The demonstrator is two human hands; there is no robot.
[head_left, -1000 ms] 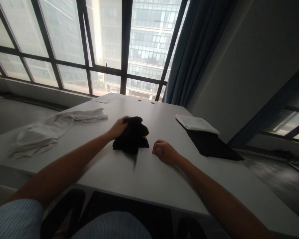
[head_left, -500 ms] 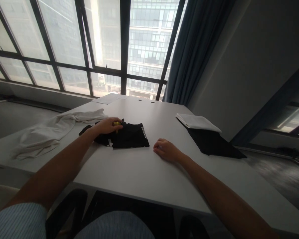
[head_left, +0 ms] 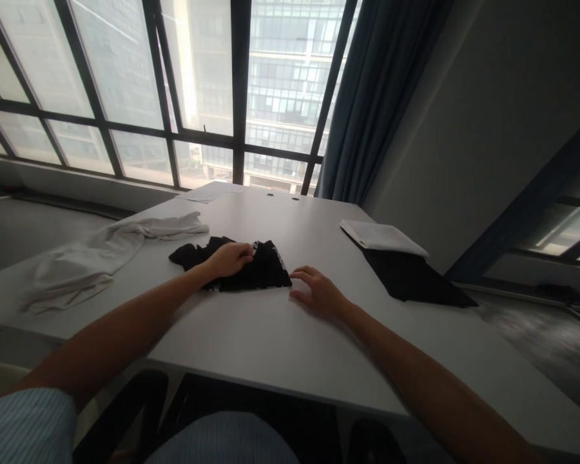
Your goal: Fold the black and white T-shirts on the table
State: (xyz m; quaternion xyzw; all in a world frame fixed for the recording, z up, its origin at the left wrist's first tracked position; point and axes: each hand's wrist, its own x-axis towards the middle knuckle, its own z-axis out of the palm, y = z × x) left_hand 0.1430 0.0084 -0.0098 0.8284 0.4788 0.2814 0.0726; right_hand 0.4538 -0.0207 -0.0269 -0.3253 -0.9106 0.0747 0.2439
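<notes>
Black garment (head_left: 267,269) looked only partly neat

Head view: it lay mid-bench (head_left: 251,341), its right part fairly flat with white lettering (head_left: 279,259), its left end bunched up. The left hand's (head_left: 232,259) grip looked pinched on the cloth. The right hand's (head_left: 319,293) grip was loose, fingers parted by the near right corner; couldn't tell if they touched it. Done, I'd say: the folded white cloth (head_left: 386,238) over a flat black cloth (head_left: 410,280), on the right. Left undone: that bunched end, plus the crumpled white garment (head_left: 89,258) on the left.
</notes>
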